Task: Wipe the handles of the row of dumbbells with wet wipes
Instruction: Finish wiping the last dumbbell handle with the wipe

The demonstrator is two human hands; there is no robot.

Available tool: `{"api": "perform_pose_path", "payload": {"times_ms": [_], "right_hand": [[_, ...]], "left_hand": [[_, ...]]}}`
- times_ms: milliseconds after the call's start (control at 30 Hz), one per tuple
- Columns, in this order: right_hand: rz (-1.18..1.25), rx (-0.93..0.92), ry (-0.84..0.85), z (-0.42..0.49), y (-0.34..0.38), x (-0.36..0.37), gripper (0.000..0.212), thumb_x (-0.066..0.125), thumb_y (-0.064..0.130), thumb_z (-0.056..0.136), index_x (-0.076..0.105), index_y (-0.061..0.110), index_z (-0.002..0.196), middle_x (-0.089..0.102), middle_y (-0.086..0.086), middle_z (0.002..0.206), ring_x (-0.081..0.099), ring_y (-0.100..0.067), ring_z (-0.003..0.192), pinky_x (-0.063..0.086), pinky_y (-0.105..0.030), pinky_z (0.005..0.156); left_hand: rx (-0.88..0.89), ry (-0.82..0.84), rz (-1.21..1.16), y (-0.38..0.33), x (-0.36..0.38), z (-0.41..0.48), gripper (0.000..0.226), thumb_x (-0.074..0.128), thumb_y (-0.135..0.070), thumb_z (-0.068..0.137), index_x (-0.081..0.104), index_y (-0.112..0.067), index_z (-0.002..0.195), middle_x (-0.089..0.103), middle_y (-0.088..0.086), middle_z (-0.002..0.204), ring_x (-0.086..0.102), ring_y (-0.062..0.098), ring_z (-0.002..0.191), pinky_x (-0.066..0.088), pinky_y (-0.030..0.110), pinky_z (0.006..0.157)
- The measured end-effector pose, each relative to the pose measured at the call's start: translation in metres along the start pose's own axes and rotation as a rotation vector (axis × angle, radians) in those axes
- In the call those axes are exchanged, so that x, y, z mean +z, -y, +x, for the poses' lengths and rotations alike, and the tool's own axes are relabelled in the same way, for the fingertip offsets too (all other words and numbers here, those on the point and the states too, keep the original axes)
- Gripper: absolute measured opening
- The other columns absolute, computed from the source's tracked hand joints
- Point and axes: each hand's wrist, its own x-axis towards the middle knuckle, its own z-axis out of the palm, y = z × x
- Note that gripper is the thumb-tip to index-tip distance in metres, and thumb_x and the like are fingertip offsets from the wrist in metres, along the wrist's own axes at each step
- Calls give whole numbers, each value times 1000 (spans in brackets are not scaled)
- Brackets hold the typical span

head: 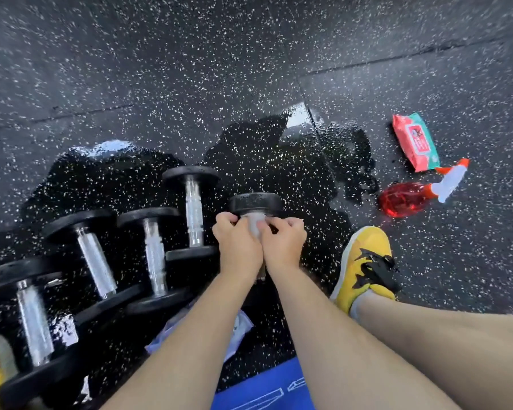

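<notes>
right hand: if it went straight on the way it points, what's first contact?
Most likely the dumbbell's far black head: the right hand pinches the wipe just short of it, fingers aimed that way. Depth is unclear from one view.

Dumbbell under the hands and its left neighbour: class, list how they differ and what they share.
On the held dumbbell, the left hand, right hand and a wipe cover the handle; the neighbouring dumbbell has a bare silver handle. The held dumbbell hides its near end behind the arms; the neighbouring dumbbell shows both black ends. Both lie on wet floor.
</notes>
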Motion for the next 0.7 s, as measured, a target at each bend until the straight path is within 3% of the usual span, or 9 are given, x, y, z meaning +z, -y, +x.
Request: {"api": "perform_pose_path", "payload": {"times_ms": [133,200,300,400,500,600,700], "right_hand": [[69,56,26,0,4,-1,23,64,23,96,76,11,111,69,-1,104,60,-14,93,44,-26,79],[97,71,64,1,8,1,21,60,22,97,77,10,103,69,1,92,59,-14,86,46,-28,76],[72,96,149,6,14,3,26,61,37,94,71,15,85,69,4,83,63,-15,79,50,-31,69],[46,116,223,11,19,5,33,67,45,89,67,12,95,67,4,89,63,-12,78,47,-26,64],[9,117,216,14,21,10,34,67,42,92,67,10,100,68,1,91,60,-12,75,41,-25,59],[25,175,201,16,23,13,29,64,38,96,69,10,100,71,-2,95,64,-17,80,45,-28,68],[23,177,181,15,22,6,23,60,35,99,68,16,90,62,7,80,57,-8,69,40,-22,57]], "left_hand": [[10,19,-7,5,6,8,27,48,-21,97,64,-11,79,60,4,91,58,25,84,35,27,61],[-23,27,-101,6,2,10,28,47,-16,95,65,-15,73,64,6,81,60,26,78,33,29,57],[-87,84,-238,0,-5,3,29,46,-10,96,74,-19,95,71,0,90,64,17,85,41,21,63],[-102,147,-393,-3,-10,-7,39,48,-3,90,75,-29,99,75,-6,88,70,13,86,49,22,67],[-141,200,-592,-5,-12,-13,44,45,3,92,72,-24,114,76,-7,100,71,14,99,57,26,79],[-305,133,-717,-5,-9,-12,33,55,-17,97,59,-20,130,71,-12,110,66,6,107,53,33,98],[-295,114,-626,-1,0,-13,28,53,-33,96,67,-31,120,71,-13,114,66,5,105,53,36,98]]}}
